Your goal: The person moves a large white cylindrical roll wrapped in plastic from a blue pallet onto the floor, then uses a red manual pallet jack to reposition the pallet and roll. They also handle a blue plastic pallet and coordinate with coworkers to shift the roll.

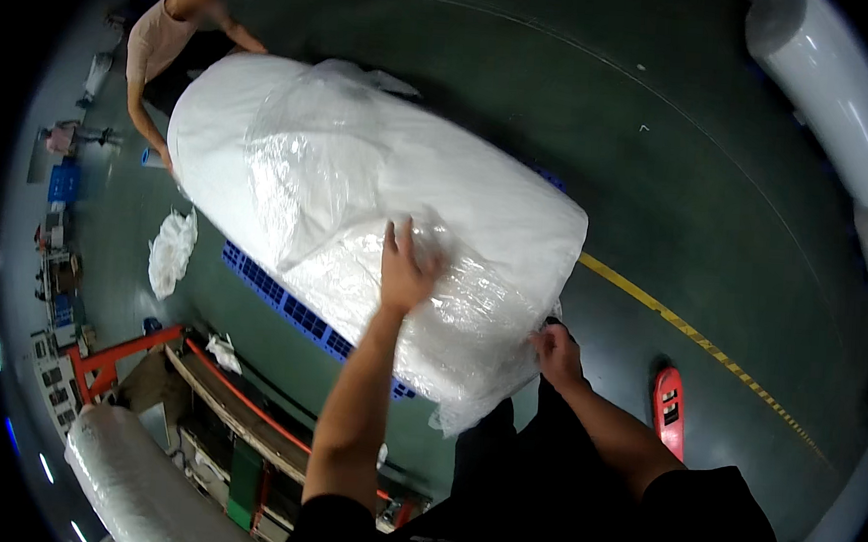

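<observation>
lying spread on film (481, 309), left hand (409, 271) apparently keeps it against the roll (469, 179); right hand (557, 356), four o'clock, curls, pinching unclear; a pallet (293, 307) props the roll.

left fingers (406, 238): blurred | blue pallet (288, 307): mostly hidden by white bundle (479, 179) | distant person (62, 137): indistinct

Blue pallet (302, 315) on the green floor (544, 89), large white roll (479, 179) atop it.
</observation>
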`<state>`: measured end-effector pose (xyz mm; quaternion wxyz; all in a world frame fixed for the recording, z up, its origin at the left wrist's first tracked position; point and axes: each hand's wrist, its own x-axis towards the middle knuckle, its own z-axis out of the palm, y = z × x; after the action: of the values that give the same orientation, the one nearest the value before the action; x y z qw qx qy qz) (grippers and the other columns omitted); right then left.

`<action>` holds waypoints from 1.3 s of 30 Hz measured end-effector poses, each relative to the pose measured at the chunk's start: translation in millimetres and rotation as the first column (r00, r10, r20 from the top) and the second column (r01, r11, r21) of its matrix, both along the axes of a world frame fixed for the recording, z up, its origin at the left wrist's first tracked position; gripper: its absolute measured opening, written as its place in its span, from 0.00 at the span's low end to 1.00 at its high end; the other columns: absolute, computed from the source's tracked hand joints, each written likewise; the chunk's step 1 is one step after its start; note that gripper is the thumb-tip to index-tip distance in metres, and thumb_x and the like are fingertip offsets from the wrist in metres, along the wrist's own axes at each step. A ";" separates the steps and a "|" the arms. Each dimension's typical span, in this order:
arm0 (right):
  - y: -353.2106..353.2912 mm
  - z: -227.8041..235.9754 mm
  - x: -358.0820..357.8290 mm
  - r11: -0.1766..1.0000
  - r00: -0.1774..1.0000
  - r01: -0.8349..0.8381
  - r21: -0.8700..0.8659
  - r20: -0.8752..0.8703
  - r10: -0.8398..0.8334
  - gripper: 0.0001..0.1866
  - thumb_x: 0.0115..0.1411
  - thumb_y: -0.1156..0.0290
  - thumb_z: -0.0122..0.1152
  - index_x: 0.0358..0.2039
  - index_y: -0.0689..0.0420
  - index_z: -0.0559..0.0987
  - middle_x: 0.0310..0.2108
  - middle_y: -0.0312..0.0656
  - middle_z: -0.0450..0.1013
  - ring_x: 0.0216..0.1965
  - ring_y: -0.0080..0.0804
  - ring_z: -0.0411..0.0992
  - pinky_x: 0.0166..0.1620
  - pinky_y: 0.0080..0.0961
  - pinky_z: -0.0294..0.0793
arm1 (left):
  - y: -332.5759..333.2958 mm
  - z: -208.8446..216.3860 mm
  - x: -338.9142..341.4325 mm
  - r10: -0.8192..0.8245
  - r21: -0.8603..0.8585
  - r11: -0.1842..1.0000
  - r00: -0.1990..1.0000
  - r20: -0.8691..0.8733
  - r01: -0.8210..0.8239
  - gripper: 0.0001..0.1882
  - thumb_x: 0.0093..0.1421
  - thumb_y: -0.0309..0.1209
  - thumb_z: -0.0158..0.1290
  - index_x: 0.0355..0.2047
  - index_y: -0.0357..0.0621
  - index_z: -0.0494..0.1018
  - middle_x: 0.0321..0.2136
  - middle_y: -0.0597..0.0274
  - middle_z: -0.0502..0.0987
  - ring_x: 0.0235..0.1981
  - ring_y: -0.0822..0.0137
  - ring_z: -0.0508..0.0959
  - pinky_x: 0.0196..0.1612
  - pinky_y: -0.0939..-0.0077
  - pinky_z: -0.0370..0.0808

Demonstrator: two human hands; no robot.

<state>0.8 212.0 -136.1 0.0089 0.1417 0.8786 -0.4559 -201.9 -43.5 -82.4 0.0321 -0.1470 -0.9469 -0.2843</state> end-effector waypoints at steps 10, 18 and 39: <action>-0.5 -8.6 -0.2 0.990 0.980 0.049 -0.131 0.200 -0.022 0.16 0.52 0.60 0.58 0.31 0.60 0.70 0.22 0.40 0.71 0.24 0.29 0.70 0.30 0.28 0.69 | 78.8 47.6 98.9 -0.109 -0.307 0.928 0.942 0.319 0.211 0.40 0.53 0.52 0.47 0.59 0.43 0.47 0.59 0.36 0.40 0.60 0.35 0.38 0.57 0.38 0.38; 13.4 37.6 28.8 0.954 0.903 -0.027 -0.298 0.402 0.151 0.16 0.50 0.62 0.61 0.32 0.61 0.72 0.24 0.41 0.73 0.25 0.28 0.71 0.30 0.26 0.69 | 72.5 52.4 99.4 -0.081 -0.342 0.919 0.945 0.318 0.194 0.39 0.54 0.53 0.45 0.59 0.45 0.49 0.59 0.40 0.43 0.61 0.38 0.40 0.58 0.41 0.40; 72.3 -77.8 -34.3 0.531 0.437 -0.263 -0.805 0.392 0.810 0.20 0.50 0.56 0.59 0.36 0.59 0.74 0.27 0.39 0.71 0.30 0.29 0.69 0.31 0.28 0.69 | 134.8 42.2 101.9 0.123 -0.267 0.962 0.963 0.241 -0.056 0.36 0.52 0.40 0.51 0.55 0.33 0.51 0.55 0.30 0.48 0.57 0.35 0.49 0.56 0.44 0.47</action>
<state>-33.5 284.3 -213.9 0.5665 -0.0125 0.5731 -0.5920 -100.0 91.3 -40.2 -0.0966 -0.0688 -0.9777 -0.1734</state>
